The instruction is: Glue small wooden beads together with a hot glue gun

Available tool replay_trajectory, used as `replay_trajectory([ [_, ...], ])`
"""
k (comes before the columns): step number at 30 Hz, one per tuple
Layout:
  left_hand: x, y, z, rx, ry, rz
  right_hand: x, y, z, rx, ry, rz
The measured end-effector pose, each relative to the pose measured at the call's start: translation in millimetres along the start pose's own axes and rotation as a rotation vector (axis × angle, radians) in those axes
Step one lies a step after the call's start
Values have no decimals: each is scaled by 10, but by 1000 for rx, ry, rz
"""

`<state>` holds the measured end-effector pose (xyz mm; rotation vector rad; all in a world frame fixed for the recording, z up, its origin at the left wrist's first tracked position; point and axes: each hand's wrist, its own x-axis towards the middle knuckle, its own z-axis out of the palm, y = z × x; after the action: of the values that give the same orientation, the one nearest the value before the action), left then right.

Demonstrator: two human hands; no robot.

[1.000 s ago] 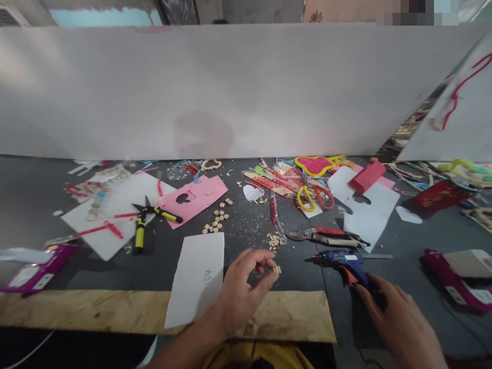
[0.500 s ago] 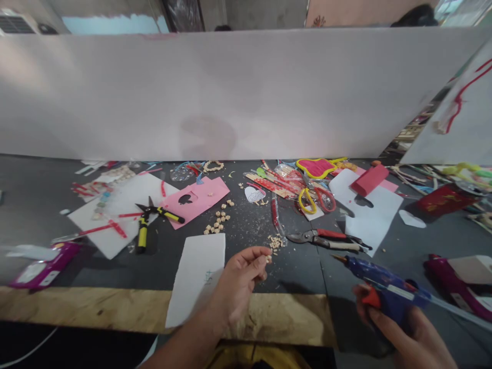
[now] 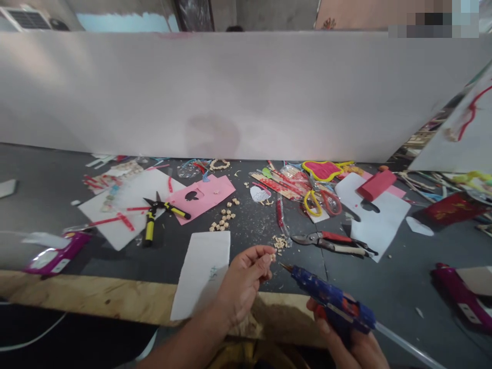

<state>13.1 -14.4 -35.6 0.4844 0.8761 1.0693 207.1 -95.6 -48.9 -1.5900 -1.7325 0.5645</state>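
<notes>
Between its thumb and forefinger, my left hand point(image 3: 248, 279) pinches a small wooden piece point(image 3: 272, 257). My right hand point(image 3: 346, 328) is wrapped around a blue glue gun point(image 3: 332, 297) with a clear glue stick in its back end; the metal tip points left, a short gap from the pinched piece. Just beyond my left fingertips lies a pile of short wooden bits point(image 3: 281, 243). A group of small wooden clusters point(image 3: 223, 221) sits farther left. White card with handwriting point(image 3: 200, 271) lies beside my left wrist.
Yellow-black pliers point(image 3: 150, 220) lie on the left, pruning shears point(image 3: 334, 242) right of centre. Behind them are pink paper point(image 3: 207, 197), yellow-red scissors point(image 3: 313, 202) and a red can point(image 3: 455, 207). Purple devices point(image 3: 63, 256) lie at both sides. A white board point(image 3: 246, 92) stands across the back.
My right hand has moved left with the glue gun, bringing its tip close to my left fingertips. My left hand keeps its pinch. The view has shifted slightly.
</notes>
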Motion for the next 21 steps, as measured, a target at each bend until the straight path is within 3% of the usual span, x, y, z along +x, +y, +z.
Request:
replay_trajectory([
  [7, -16, -16, -28, -81, 11, -12, 139, -175, 79, 61, 33, -74],
  [14, 1, -30, -68, -104, -25, 4, 127, -141, 109, 16, 41, -83],
  [21, 2, -38, -75, -130, -36, 1, 122, -73, 143, -57, 38, -210],
])
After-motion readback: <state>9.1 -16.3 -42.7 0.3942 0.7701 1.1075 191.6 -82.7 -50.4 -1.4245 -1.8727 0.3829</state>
